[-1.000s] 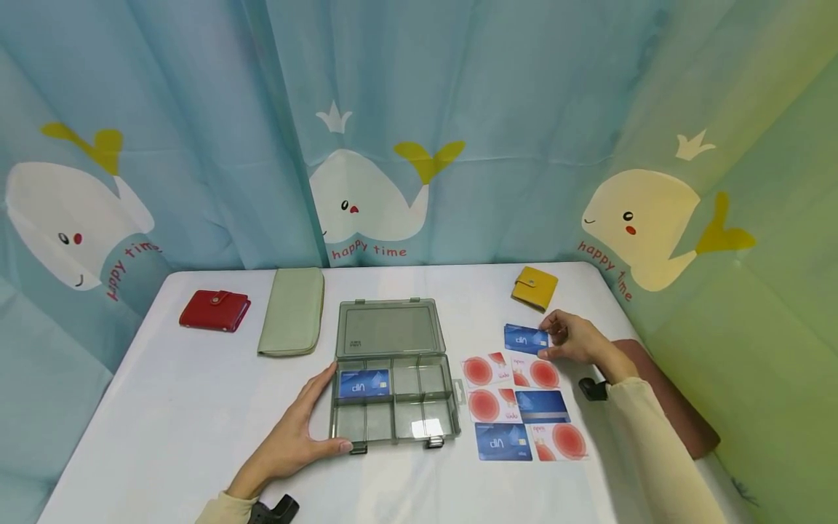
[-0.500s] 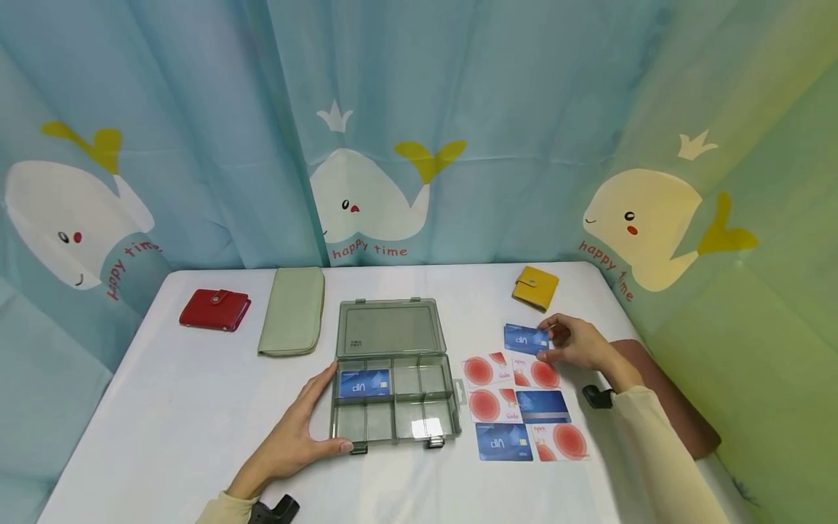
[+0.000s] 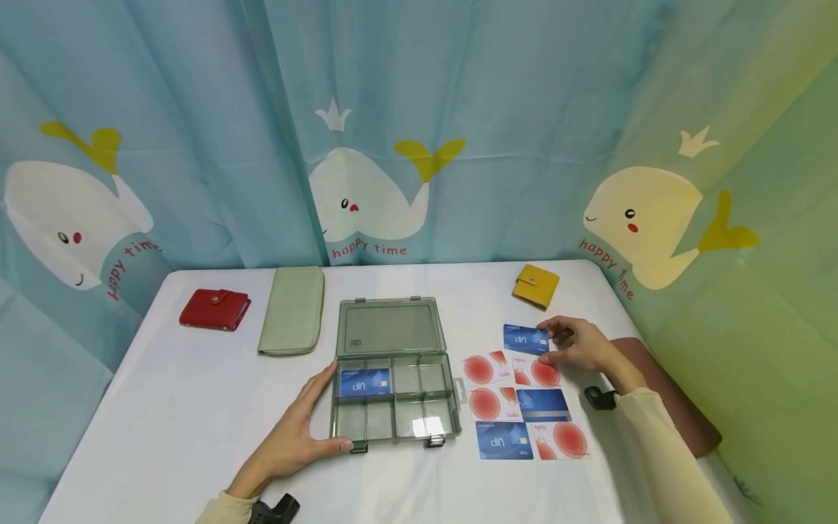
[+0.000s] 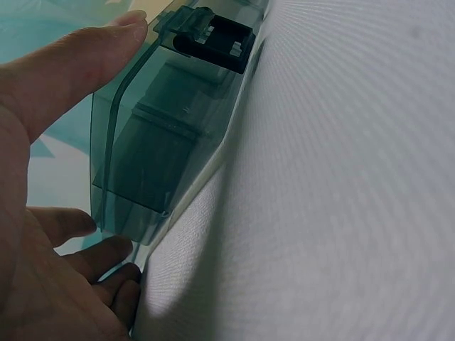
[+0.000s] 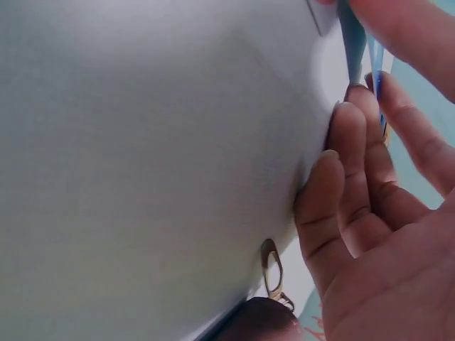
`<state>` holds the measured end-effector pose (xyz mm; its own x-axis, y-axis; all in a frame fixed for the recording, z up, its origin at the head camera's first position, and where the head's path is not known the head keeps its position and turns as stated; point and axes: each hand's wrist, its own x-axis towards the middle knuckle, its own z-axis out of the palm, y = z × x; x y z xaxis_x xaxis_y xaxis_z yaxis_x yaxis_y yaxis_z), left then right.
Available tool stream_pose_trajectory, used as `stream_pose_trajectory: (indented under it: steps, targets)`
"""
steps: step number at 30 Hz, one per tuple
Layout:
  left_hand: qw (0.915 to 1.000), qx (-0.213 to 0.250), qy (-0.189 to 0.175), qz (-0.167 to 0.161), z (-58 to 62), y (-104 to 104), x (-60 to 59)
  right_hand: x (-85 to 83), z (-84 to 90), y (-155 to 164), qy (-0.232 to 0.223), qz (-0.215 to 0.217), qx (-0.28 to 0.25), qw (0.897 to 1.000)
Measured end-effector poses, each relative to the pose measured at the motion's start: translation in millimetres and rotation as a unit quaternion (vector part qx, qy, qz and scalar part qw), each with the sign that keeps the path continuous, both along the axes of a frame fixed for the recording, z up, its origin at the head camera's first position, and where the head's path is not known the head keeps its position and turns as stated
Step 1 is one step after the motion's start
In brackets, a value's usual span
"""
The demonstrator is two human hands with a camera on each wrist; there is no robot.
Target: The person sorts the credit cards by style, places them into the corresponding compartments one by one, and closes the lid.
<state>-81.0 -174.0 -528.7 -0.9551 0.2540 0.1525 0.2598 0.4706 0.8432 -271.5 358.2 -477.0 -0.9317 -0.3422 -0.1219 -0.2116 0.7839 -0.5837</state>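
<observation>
A clear grey compartment box [image 3: 393, 393] lies open on the white table [image 3: 164, 407], lid [image 3: 390, 327] folded back. One blue VIP card [image 3: 364, 382] lies in its back left compartment. My left hand [image 3: 297, 433] rests against the box's left side, fingers straight, thumb along the front corner. In the left wrist view, the left hand's thumb [image 4: 78, 57] touches the box [image 4: 170, 128] near a black latch [image 4: 213, 39]. My right hand [image 3: 577, 343] pinches another blue VIP card [image 3: 524, 339] at the top of a grid of several red and blue cards [image 3: 524, 407]. In the right wrist view, the card's edge [image 5: 353, 42] sits between thumb and fingers [image 5: 362, 177].
A red wallet [image 3: 214, 309] and a long green wallet [image 3: 292, 311] lie at the back left. A small yellow wallet [image 3: 535, 286] sits at the back right. A brown object [image 3: 674, 407] lies at the table's right edge. Whale-print curtains surround the table.
The right hand and forearm have drifted slightly right while keeping hold of the blue card. The left hand and box have not moved.
</observation>
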Motion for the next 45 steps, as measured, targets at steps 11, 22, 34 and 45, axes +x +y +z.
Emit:
stream_pose_trajectory:
  steps: [11, 22, 34, 45]
  targets:
    - [1.0000, -0.003, 0.006, -0.001, 1.2, 0, 0.1, 7.9, -0.4, 4, 0.025, -0.018, -0.078, 0.996]
    - [0.9999, -0.004, 0.012, -0.002, 1.0, -1, 0.1, 16.7, 10.4, -21, 0.050, 0.008, -0.184, 0.982]
    - [0.9999, -0.003, 0.010, -0.002, -0.1, -1, -0.1, 24.5, 9.7, -59, 0.062, 0.080, -0.236, 0.967]
    - [1.0000, -0.002, 0.004, 0.002, -0.3, 0, -0.1, 30.3, 9.6, -96, 0.042, 0.132, -0.247, 0.959]
